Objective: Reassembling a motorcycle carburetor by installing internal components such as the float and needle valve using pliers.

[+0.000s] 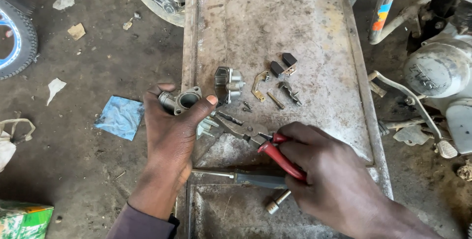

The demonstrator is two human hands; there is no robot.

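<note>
My left hand (169, 136) grips a grey metal carburetor body (186, 100) at the left edge of a rusty metal tray (275, 32). Red-handled pliers (268, 145) are held in my right hand (324, 170), their jaws reaching toward the lower part of the carburetor. On the tray just beyond lie a metal float bowl (227, 84), a brass bracket (258, 85), two small black blocks (282, 64), a spring clip (290, 93) and small screws (247, 106). A screwdriver (241, 176) and a short metal socket (277, 201) lie under my right hand.
A motorcycle engine (440, 69) with its pedal lever (418, 106) stands at the right. A tyre (17, 37) is at the far left. A blue cloth (120, 116), paper scraps and a green packet (22, 222) lie on the dirty floor.
</note>
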